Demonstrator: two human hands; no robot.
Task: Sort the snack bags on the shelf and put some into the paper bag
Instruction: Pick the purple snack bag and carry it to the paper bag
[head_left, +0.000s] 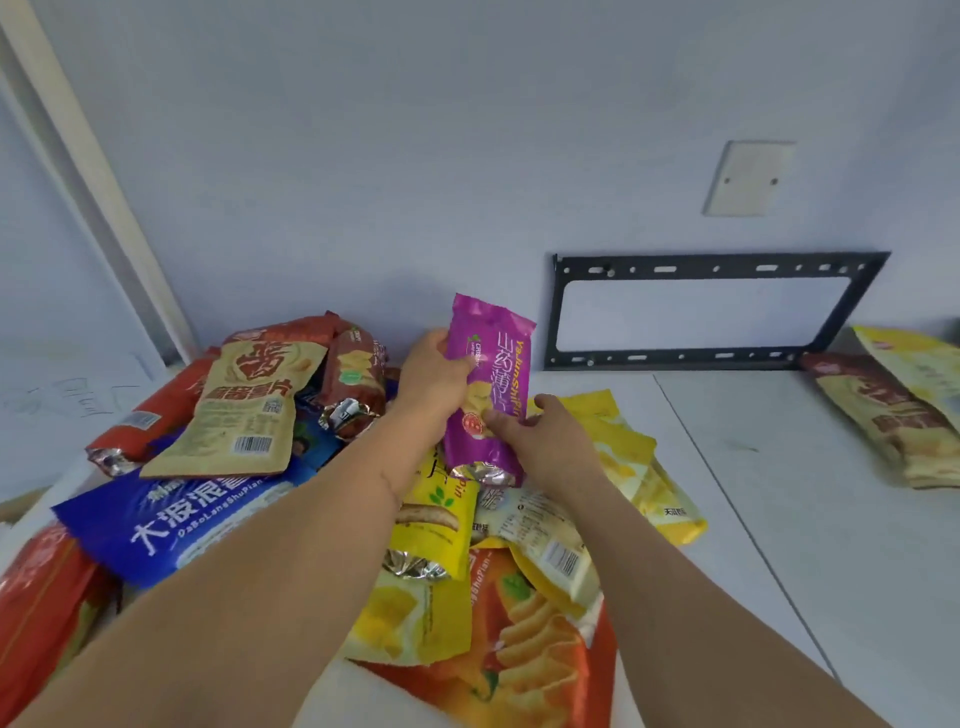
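A purple snack bag (496, 364) stands tilted above a heap of snack bags on the white shelf (753, 467). My left hand (434, 376) grips its upper left edge. My right hand (540, 436) pinches its lower right part with thumb and fingers. Beneath lie a yellow bag (436, 525), an orange chip bag (524, 654), a blue bag (171, 519) and a beige bag (244, 410). No paper bag is in view.
Red and brown bags (353, 374) pile at the back left by the wall. Further bags (893, 410) lie at the far right of the shelf. A black metal bracket (711, 312) is fixed to the wall behind.
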